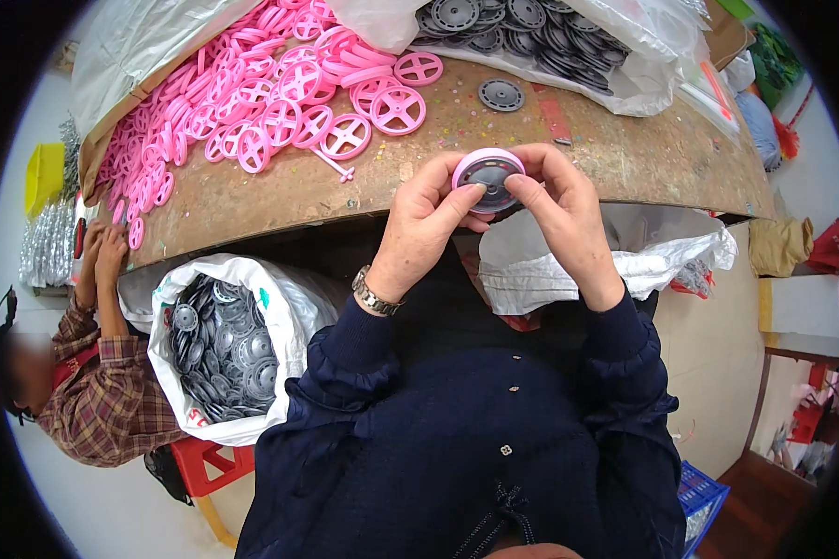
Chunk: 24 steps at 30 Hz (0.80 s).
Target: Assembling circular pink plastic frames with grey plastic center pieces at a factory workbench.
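Both my hands hold one toy wheel [490,179] above the near edge of the table: a grey plastic disc set in a pink rim. My left hand [426,216] grips its left side, thumb on the disc's face, fingers behind. On the other side my right hand [561,210] pinches it the same way, its thumb also pressing the disc. Beyond them a loose grey disc [502,94] lies flat on the wooden table [643,158]. A large heap of pink spoked rims [298,82] spreads over the far left of the table.
More grey discs spill from a white plastic bag [643,74] at the back right. A white sack [284,373] full of grey discs stands at my left, by a red stool [210,470]. Another white sack [615,270] hangs below the table edge. A co-worker [112,382] works at the far left.
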### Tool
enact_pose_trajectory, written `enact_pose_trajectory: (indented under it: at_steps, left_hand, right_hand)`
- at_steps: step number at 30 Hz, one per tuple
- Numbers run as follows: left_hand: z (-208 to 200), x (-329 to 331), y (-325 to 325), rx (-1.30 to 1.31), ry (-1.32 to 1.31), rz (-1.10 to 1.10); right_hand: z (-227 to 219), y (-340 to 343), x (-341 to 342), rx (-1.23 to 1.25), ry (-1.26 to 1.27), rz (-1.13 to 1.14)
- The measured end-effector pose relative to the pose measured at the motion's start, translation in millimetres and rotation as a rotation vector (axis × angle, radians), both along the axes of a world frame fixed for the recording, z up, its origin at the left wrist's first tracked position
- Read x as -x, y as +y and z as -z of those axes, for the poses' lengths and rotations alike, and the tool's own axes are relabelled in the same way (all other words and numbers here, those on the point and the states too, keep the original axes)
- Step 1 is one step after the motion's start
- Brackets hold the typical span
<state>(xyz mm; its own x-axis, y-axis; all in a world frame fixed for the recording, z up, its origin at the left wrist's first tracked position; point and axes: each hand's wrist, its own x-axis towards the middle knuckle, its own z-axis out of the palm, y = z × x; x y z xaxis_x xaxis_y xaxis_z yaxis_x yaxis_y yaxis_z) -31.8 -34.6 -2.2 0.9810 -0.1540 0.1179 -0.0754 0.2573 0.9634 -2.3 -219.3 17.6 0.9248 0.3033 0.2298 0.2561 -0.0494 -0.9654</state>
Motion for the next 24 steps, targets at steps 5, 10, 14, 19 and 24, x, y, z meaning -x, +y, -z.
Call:
enact_pose_trajectory:
  at_steps: [5,10,14,19,24]
  left_hand:
    - [-3.5,5.1,-4.0,-0.089,-0.078,0.015]
    - [-3.5,11.4,-8.9,-0.311,-0.188,-0.08]
    - [-3.0,14.2,-17.9,-0.422,-0.219,-0.171]
    - [-12.4,9.1,-18.5,-0.315,-0.099,-0.076]
    - [-12.6,10.0,-12.4,-0.23,0.024,0.024]
  right_hand:
    - [2.4,0.5,5.5,-0.051,0.009,0.038]
    - [-8.7,-0.4,17.4,0.098,-0.041,0.045]
    - [-0.2,-0.9,16.5,0.1,-0.099,0.079]
    - [11.6,-1.8,6.8,-0.043,0.107,0.05]
    - [12.5,-2.8,5.7,-0.155,0.121,-0.025]
